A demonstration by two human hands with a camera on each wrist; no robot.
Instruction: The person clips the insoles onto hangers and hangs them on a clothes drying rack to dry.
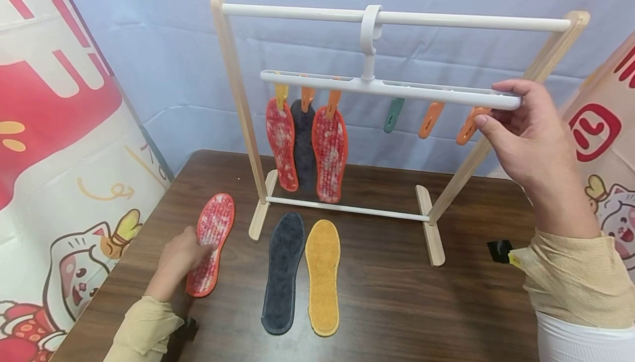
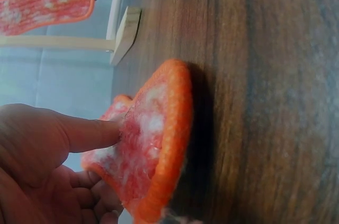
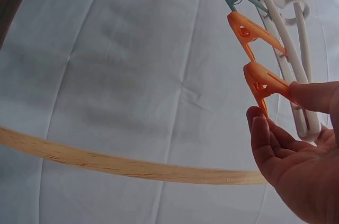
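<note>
My left hand (image 1: 183, 254) pinches a red-and-white fuzzy insole (image 1: 216, 219) with orange edging at the table's left side. In the left wrist view, the thumb lies on its fuzzy face with fingers curled behind, and the insole (image 2: 153, 144) looks bent, one edge tipped up. At the right end of a white clip hanger (image 1: 317, 81), my right hand (image 1: 538, 136) grips the outermost orange clip (image 3: 265, 83) between thumb and fingertips. Another orange clip (image 1: 431, 120) and a green clip (image 1: 394, 115) hang bare beside it. Red insoles (image 1: 329, 152) and a dark insole (image 1: 303, 147) hang clipped at the left.
The hanger hooks over the top bar (image 1: 297, 12) of a wooden-legged rack (image 1: 240, 97). In front of it, a dark grey insole (image 1: 283, 274) and a yellow insole (image 1: 323, 276) lie side by side on the brown table (image 1: 387, 296). Patterned cloth (image 1: 59, 185) borders the left side.
</note>
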